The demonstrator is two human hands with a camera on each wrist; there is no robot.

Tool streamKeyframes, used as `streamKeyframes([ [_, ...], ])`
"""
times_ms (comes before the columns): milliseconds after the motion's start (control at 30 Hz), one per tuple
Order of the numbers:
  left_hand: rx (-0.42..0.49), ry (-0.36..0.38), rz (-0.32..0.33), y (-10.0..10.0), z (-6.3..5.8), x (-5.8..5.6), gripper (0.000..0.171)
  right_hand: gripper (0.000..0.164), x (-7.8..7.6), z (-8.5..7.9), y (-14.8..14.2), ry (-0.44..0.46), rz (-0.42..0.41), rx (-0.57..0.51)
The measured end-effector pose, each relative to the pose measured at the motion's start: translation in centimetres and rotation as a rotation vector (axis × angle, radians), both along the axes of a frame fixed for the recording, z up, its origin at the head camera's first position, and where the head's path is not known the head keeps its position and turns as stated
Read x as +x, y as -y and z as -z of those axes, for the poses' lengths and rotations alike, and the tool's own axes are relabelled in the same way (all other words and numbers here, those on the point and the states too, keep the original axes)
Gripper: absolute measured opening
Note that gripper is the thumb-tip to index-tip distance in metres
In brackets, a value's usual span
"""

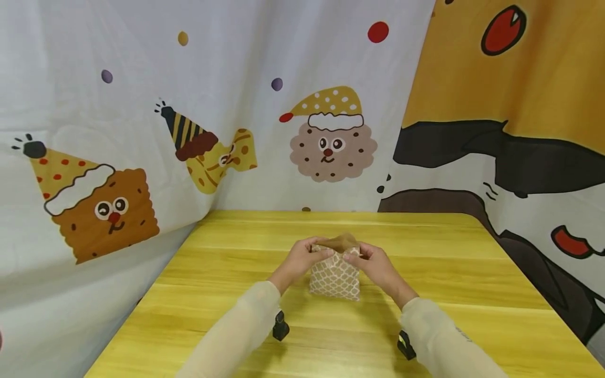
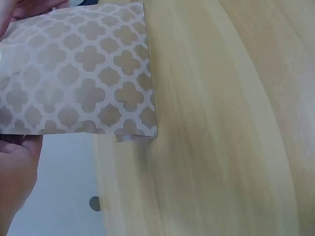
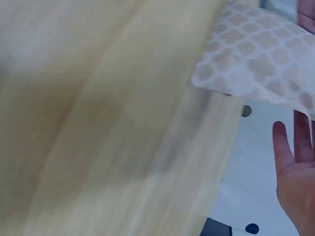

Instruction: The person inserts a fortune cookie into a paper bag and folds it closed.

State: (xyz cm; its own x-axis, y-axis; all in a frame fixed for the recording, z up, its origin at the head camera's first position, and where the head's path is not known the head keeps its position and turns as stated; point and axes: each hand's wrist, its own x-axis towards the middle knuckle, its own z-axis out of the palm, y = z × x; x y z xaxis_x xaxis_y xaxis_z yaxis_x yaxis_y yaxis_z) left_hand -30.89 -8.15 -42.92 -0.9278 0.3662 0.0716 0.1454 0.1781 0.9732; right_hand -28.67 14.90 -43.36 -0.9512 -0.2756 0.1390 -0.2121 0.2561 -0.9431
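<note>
A small brown paper bag [image 1: 334,281] with a white lattice pattern is held upright over the middle of the table, its mouth parted and plain brown inside. At its upper left edge my left hand [image 1: 302,258] pinches the paper, thumb in front. My right hand [image 1: 379,265] grips the upper right edge the same way. In the left wrist view the bag [image 2: 88,73] fills the upper left, with the left hand [image 2: 18,172] partly cut off by the frame. The right wrist view has the bag [image 3: 261,56] at upper right, above the right hand [image 3: 298,184]. What the bag contains is hidden.
The yellow wood-grain table [image 1: 212,294] extends to both sides of the bag. Behind it hangs a white cloth [image 1: 236,47] printed with cartoon biscuits. A dark wrist device [image 1: 281,326] sits under the left sleeve, another device [image 1: 405,345] under the right.
</note>
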Motion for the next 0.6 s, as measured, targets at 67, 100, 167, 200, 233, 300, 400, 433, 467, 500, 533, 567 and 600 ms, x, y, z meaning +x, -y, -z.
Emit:
streamKeyframes([
  [67,0.001,0.001,-0.004,0.1,-0.1,0.0,0.043,0.033,0.2,-0.8,0.0,-0.018,0.039,-0.019],
  [100,0.003,-0.003,-0.012,0.2,-0.1,-0.1,0.041,0.033,0.2,-0.9,0.0,-0.022,0.052,-0.028],
  [167,0.016,-0.013,-0.035,0.5,-0.1,0.0,0.037,0.031,0.1,-1.1,0.0,-0.02,0.08,-0.033],
  [200,0.024,-0.017,-0.047,0.6,0.0,0.0,0.035,0.031,0.1,-1.1,-0.1,-0.02,0.092,-0.032],
  [233,0.03,-0.019,-0.058,0.8,0.0,0.0,0.033,0.031,0.0,-1.1,-0.2,-0.017,0.099,-0.026],
  [300,0.031,-0.031,-0.068,0.9,0.1,-0.1,0.028,0.031,-0.3,-0.8,-0.4,-0.023,0.087,-0.023],
  [400,0.021,-0.06,-0.046,1.1,0.0,-0.3,0.026,0.029,-0.5,-0.8,-0.5,-0.028,0.061,-0.017],
  [433,0.013,-0.067,-0.039,1.1,0.0,-0.4,0.026,0.028,-0.6,-0.8,-0.6,-0.03,0.058,-0.004],
  [467,0.01,-0.077,-0.029,1.2,0.0,-0.4,0.026,0.027,-0.7,-0.9,-0.6,-0.035,0.069,0.01],
  [500,0.016,-0.079,-0.018,1.3,0.1,-0.5,0.026,0.025,-0.7,-0.9,-0.7,-0.042,0.084,0.022],
  [533,0.023,-0.077,-0.01,1.5,0.1,-0.5,0.025,0.023,-0.8,-0.9,-0.8,-0.041,0.107,0.032],
  [567,0.029,-0.075,-0.002,1.6,0.2,-0.5,0.025,0.021,-0.8,-0.9,-0.9,-0.041,0.126,0.044],
  [600,0.036,-0.07,0.003,1.7,0.3,-0.5,0.025,0.02,-0.9,-0.8,-1.0,-0.04,0.14,0.053],
])
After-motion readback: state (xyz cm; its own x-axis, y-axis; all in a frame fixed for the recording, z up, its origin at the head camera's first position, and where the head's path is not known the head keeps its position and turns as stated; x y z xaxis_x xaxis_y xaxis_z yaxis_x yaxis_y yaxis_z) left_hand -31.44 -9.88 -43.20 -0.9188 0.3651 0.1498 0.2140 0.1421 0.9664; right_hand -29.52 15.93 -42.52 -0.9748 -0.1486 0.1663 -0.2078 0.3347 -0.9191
